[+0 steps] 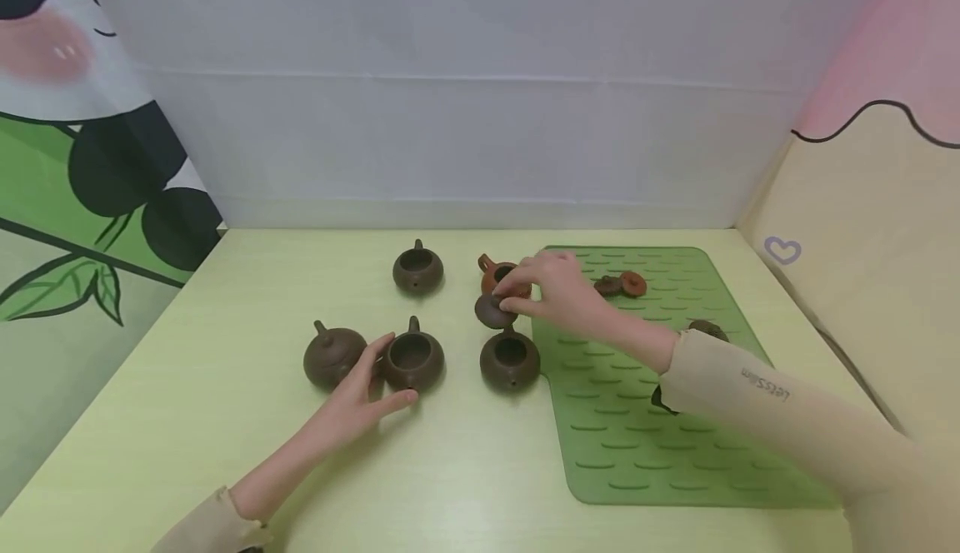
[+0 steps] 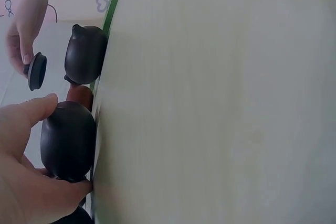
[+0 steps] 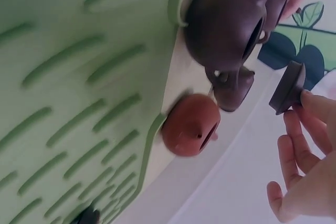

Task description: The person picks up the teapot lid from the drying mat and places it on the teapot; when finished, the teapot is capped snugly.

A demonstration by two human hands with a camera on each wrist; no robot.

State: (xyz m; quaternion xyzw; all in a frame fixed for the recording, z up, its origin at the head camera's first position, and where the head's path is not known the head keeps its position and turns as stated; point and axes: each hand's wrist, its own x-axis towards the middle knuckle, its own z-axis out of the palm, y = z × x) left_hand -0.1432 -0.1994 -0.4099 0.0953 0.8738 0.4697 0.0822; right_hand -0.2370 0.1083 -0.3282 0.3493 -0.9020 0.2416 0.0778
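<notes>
Lid [image 1: 491, 313]: looked light, brittle, best held by its knob [image 1: 496, 299].
Right hand [image 1: 562, 291]: grip pinched on that knob.
Left hand [image 1: 362, 396]: grip clamped around 1 lidless teapot [image 1: 423, 376].

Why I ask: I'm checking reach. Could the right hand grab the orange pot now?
Probably not yet: the right hand pinches a dark lid, though the orange pot looks close by.

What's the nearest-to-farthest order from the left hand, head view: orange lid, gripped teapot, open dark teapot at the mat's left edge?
1. Gripped teapot: between the left hand's thumb and finger.
2. Open dark teapot: to the right, by the green mat's left edge.
3. Orange lid: farther right, toward the back, on the mat.
</notes>
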